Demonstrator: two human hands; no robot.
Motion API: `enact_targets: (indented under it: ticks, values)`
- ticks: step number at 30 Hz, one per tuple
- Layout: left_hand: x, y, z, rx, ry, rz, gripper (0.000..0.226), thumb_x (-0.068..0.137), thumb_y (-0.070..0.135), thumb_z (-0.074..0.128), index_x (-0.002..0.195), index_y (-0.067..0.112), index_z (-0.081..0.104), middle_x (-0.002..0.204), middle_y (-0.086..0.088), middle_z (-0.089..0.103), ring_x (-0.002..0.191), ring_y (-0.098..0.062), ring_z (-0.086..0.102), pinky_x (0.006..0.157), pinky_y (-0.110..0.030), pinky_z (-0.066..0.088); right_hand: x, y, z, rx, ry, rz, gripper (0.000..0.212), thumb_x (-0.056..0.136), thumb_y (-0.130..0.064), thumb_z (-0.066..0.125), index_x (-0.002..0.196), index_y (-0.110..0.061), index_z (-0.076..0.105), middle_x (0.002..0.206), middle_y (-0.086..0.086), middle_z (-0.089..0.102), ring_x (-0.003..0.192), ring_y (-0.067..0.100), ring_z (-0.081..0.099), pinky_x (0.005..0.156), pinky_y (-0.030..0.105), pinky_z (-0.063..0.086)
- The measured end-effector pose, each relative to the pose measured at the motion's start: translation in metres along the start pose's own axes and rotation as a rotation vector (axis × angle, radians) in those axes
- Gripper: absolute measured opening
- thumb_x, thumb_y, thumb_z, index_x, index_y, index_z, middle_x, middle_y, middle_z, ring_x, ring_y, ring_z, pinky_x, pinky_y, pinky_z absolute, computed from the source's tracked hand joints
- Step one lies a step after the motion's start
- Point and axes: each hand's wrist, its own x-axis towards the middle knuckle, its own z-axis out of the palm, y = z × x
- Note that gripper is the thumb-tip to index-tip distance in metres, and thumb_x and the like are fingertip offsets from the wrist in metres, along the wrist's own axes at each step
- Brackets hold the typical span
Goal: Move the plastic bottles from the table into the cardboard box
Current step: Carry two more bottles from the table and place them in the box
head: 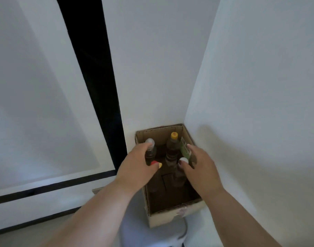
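Four bottles stand upright in the cardboard box (170,217) — the left hand (137,164) curls its fingers round the red-capped bottle (154,163), while the right hand (199,165) pinches the white-capped bottle (183,160) beside the yellow-capped bottle (173,148).

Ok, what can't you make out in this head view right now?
- Table: out of frame.
- Red-capped plastic bottle: mostly behind the left hand.
- White-capped bottle: body shadowed, behind the right hand.
- Brown cardboard box: floor too dark.
- Both grips: unclear.
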Motion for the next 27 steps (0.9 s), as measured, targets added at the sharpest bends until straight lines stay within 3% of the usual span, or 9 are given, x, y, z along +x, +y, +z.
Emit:
enact_targets:
  ticks: [3, 5, 7, 10, 12, 15, 19, 22, 27]
  values:
    - [-0.025, 0.019, -0.028, -0.186, 0.037, 0.000, 0.066, 0.085, 0.038, 0.072, 0.144, 0.034, 0.043, 0.143, 0.017, 0.050, 0.128, -0.001, 0.047, 0.099, -0.020, 0.034, -0.026, -0.031, -0.027, 0.236, 0.071, 0.033, 0.044, 0.086, -0.024, 0.070, 0.127, -0.031, 0.057, 0.115, -0.018, 0.059, 0.107, 0.001, 0.058, 0.081, 0.004, 0.040]
    - [-0.043, 0.034, -0.047, -0.367, 0.034, -0.014, 0.057, 0.089, 0.035, 0.068, 0.142, 0.031, 0.047, 0.138, 0.017, 0.054, 0.118, 0.005, 0.052, 0.093, -0.016, 0.038, -0.045, -0.047, -0.045, 0.446, 0.105, 0.087, 0.042, 0.088, -0.021, 0.068, 0.129, -0.027, 0.058, 0.118, -0.019, 0.061, 0.106, -0.001, 0.061, 0.073, 0.002, 0.043]
    - [-0.064, 0.048, -0.064, -0.596, 0.012, -0.038, 0.047, 0.091, 0.035, 0.065, 0.136, 0.030, 0.055, 0.131, 0.016, 0.061, 0.113, 0.004, 0.057, 0.090, -0.016, 0.043, -0.065, -0.060, -0.061, 0.664, 0.126, 0.103, 0.038, 0.089, -0.017, 0.067, 0.125, -0.026, 0.062, 0.118, -0.019, 0.065, 0.107, 0.002, 0.064, 0.073, 0.009, 0.050]
    - [-0.106, 0.064, -0.082, -0.950, -0.005, -0.047, 0.039, 0.091, 0.037, 0.058, 0.127, 0.024, 0.061, 0.125, 0.005, 0.069, 0.115, -0.011, 0.066, 0.103, -0.035, 0.048, -0.102, -0.076, -0.084, 0.922, 0.153, 0.120, 0.030, 0.091, -0.011, 0.064, 0.115, -0.028, 0.067, 0.115, -0.011, 0.072, 0.107, 0.012, 0.069, 0.094, 0.035, 0.052]
    - [-0.135, 0.074, -0.090, -1.087, -0.015, -0.023, 0.036, 0.096, 0.035, 0.049, 0.126, 0.020, 0.062, 0.126, 0.000, 0.070, 0.115, -0.016, 0.068, 0.102, -0.039, 0.048, -0.128, -0.086, -0.099, 1.048, 0.160, 0.096, 0.027, 0.093, -0.007, 0.058, 0.113, -0.022, 0.067, 0.113, -0.005, 0.074, 0.103, 0.017, 0.071, 0.093, 0.040, 0.052]
    - [-0.189, 0.090, -0.100, -1.200, -0.021, 0.018, 0.048, 0.090, 0.042, 0.048, 0.129, 0.016, 0.061, 0.128, -0.001, 0.070, 0.116, -0.020, 0.067, 0.100, -0.041, 0.048, -0.178, -0.100, -0.121, 1.152, 0.142, 0.036, 0.027, 0.092, -0.013, 0.054, 0.116, -0.017, 0.065, 0.117, 0.003, 0.072, 0.107, 0.025, 0.070, 0.090, 0.042, 0.053]
    - [-0.280, 0.108, -0.103, -1.296, 0.006, 0.046, 0.060, 0.082, 0.046, 0.048, 0.132, 0.014, 0.060, 0.129, -0.003, 0.070, 0.116, -0.020, 0.068, 0.093, -0.039, 0.050, -0.258, -0.106, -0.146, 1.239, 0.100, -0.029, 0.048, 0.080, -0.029, 0.061, 0.125, -0.011, 0.062, 0.125, 0.011, 0.068, 0.112, 0.033, 0.066, 0.093, 0.050, 0.051]
    - [-0.354, 0.121, -0.101, -1.349, 0.049, 0.057, 0.060, 0.084, 0.047, 0.047, 0.132, 0.013, 0.060, 0.128, -0.003, 0.070, 0.116, -0.021, 0.068, 0.097, -0.040, 0.049, -0.322, -0.112, -0.164, 1.254, 0.047, -0.074, 0.061, 0.074, -0.042, 0.071, 0.127, -0.013, 0.062, 0.126, 0.010, 0.068, 0.112, 0.033, 0.066, 0.092, 0.049, 0.052]
    - [-0.458, 0.138, -0.107, -1.376, 0.058, 0.038, 0.056, 0.094, 0.049, 0.037, 0.133, 0.015, 0.060, 0.130, -0.003, 0.069, 0.117, -0.021, 0.067, 0.104, -0.044, 0.045, -0.422, -0.131, -0.195, 1.270, 0.005, -0.071, 0.044, 0.084, -0.027, 0.053, 0.125, -0.013, 0.063, 0.122, 0.011, 0.069, 0.110, 0.036, 0.066, 0.091, 0.049, 0.052]
